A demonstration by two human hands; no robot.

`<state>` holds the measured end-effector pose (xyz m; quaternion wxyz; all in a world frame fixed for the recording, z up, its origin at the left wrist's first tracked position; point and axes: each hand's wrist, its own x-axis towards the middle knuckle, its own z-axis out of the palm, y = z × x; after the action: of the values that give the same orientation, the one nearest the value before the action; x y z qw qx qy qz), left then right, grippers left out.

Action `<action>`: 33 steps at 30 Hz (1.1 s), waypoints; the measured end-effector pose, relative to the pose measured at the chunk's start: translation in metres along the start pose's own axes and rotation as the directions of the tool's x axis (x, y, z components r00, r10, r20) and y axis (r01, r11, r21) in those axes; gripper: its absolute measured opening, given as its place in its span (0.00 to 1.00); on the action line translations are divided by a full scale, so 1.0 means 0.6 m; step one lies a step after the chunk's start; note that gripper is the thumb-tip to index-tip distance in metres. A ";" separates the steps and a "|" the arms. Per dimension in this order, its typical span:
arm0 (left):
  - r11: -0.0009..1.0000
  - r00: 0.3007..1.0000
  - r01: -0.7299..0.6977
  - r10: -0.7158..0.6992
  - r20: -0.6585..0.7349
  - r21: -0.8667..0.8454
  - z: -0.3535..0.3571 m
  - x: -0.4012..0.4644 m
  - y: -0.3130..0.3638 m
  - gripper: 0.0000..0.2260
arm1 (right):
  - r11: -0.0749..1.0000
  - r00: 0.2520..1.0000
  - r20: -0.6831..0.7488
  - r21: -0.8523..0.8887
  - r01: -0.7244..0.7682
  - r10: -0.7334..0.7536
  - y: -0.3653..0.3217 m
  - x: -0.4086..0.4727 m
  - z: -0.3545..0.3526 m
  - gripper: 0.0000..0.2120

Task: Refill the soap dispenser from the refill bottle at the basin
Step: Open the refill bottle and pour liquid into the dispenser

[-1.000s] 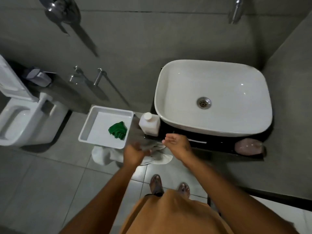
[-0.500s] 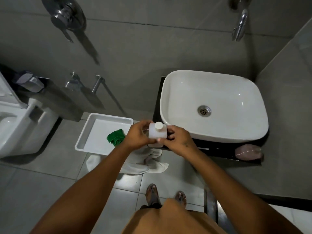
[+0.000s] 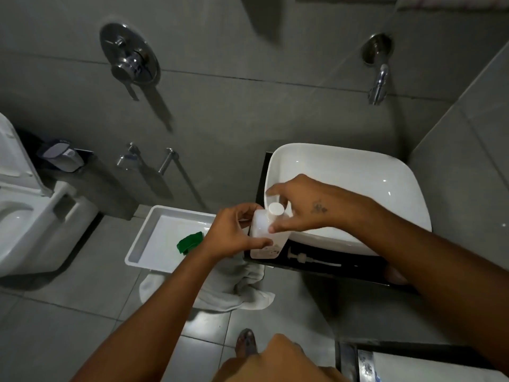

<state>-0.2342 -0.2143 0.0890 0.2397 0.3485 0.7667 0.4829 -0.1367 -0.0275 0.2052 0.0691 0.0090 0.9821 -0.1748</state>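
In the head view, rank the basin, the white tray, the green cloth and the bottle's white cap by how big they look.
1. basin
2. white tray, though part is hidden by the left arm
3. green cloth, partly hidden
4. bottle's white cap

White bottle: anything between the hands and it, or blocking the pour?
Nothing sits between them: the left hand grips the white bottle and the right hand reaches around its cap. The cap is still on, closing the opening. Where it must pour isn't identifiable.
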 end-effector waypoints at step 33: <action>1.000 1.000 0.013 -0.012 -0.014 0.023 0.036 0.020 0.020 0.29 | 0.966 0.988 0.138 -0.237 0.101 -0.070 0.011 -0.002 -0.051 0.33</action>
<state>-0.2229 -0.1893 0.0901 0.2332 0.3430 0.7761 0.4750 -0.1392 -0.0104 0.2316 0.1253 -0.0534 0.9891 -0.0561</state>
